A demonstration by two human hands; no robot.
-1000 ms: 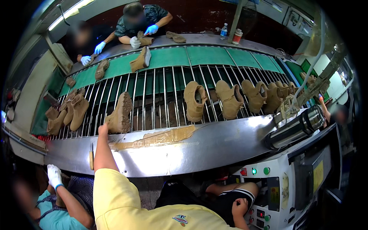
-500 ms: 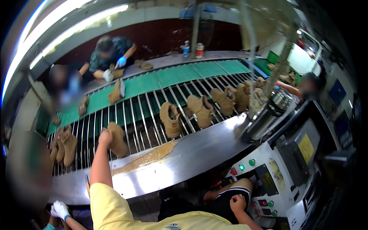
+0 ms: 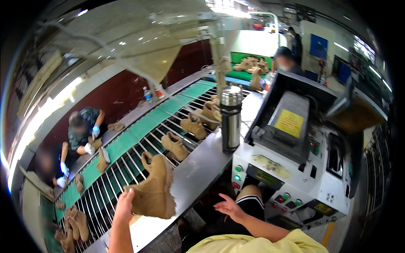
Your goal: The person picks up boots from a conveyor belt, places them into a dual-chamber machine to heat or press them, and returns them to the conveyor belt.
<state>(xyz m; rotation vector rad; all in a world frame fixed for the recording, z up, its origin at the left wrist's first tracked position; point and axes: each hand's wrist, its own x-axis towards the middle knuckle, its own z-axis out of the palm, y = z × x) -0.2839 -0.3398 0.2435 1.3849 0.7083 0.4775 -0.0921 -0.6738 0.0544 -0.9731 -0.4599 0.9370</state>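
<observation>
My left hand grips a tan boot at one end, lifted over the near metal edge of the roller rack. My right hand hovers above my lap, fingers spread and nothing in it, left of the machine's button panel. Beyond the held boot, tan shoes stand in a row on the metal bars. What looks like another shoe is partly hidden behind the held boot.
A steel flask stands on the metal ledge, beside a white machine with buttons. Across the green belt, two people work on shoes; another person is behind the machine. More tan shoes hang at the left.
The view has swung right toward the machine. My left hand has lifted the boot from the rack and brought it nearer. My right hand has risen from my lap and its fingers have spread.
</observation>
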